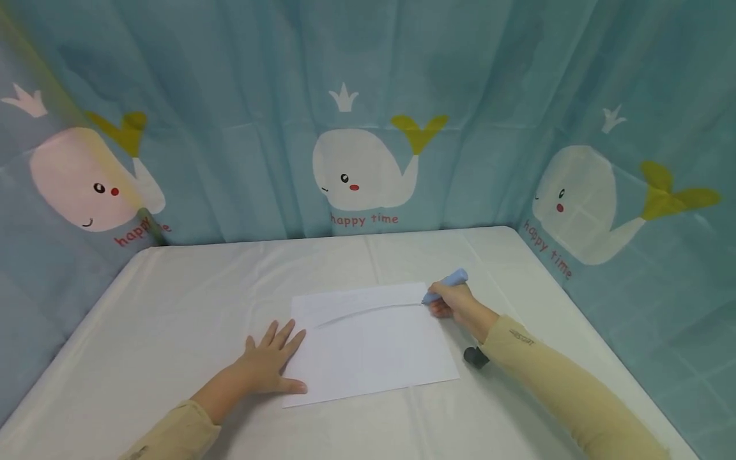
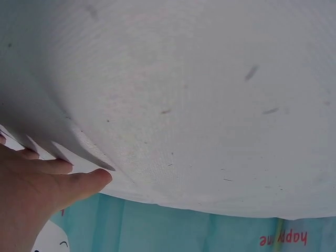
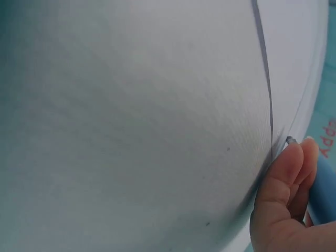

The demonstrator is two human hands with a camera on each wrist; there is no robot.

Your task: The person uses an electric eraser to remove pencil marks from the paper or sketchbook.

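Observation:
A white sheet of paper (image 1: pixel 374 351) lies on the table, with one long, slightly curved grey line across its upper part. The right hand (image 1: pixel 454 303) grips a light blue marker (image 1: pixel 455 278) at the sheet's upper right edge, its tip at the line's right end. In the right wrist view the thumb and fingers of that hand (image 3: pixel 289 199) pinch the blue marker (image 3: pixel 323 194) close to its dark tip. The left hand (image 1: pixel 267 364), fingers spread, rests at the sheet's left edge; the left wrist view shows this hand (image 2: pixel 47 184) with its fingers extended.
A small black object (image 1: pixel 475 357) lies right of the paper, beside the right sleeve. The white-covered table (image 1: pixel 190 306) is bordered by a blue curtain (image 1: pixel 253 160) with whale prints at the back and both sides.

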